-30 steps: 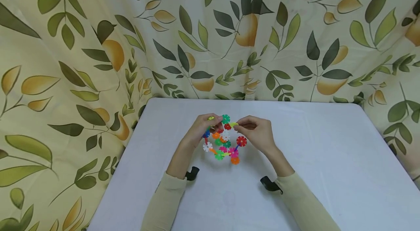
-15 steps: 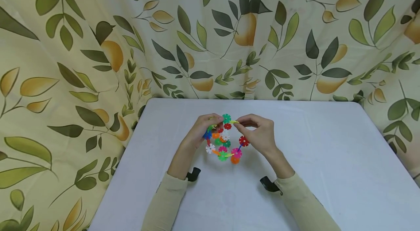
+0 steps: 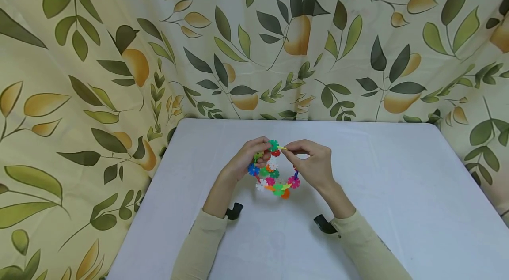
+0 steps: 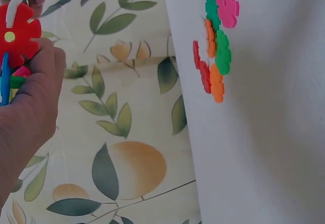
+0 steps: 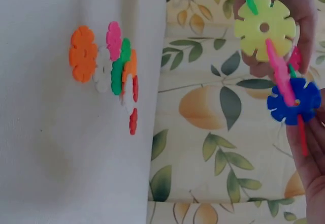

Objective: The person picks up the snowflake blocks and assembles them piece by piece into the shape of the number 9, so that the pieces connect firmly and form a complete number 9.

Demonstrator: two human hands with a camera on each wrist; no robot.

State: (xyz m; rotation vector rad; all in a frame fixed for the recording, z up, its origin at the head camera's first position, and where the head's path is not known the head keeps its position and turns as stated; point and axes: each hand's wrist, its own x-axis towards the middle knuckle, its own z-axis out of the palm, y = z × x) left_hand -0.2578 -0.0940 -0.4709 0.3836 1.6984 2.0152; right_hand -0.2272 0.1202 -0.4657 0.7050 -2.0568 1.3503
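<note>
Between my hands hangs a looped chain of coloured plastic snowflake discs, slotted into one another, with a blue disc (image 3: pixel 253 169) on its left side and a pink disc (image 3: pixel 294 182) on its right. My left hand (image 3: pixel 247 157) holds a green disc (image 3: pixel 273 145) at the chain's top. A yellow disc (image 3: pixel 281 147), seen edge-on against the green one, is pinched by my right hand (image 3: pixel 314 160). Whether those two are slotted together I cannot tell. In the left wrist view a red disc (image 4: pixel 30 28) of the chain shows; in the right wrist view, a pale yellow disc (image 5: pixel 277 18).
Loose discs lie in a small cluster on the white tabletop below the chain, among them an orange disc (image 5: pixel 83 54) and a pink disc (image 4: pixel 228 3). A leaf-patterned curtain (image 3: pixel 238 41) hangs behind and left of the table (image 3: pixel 397 174).
The chain's lower part has swung right, and its red disc is now mostly behind my right hand. The yellow disc has turned edge-on and come against the green one. Both hands stay nearly in place.
</note>
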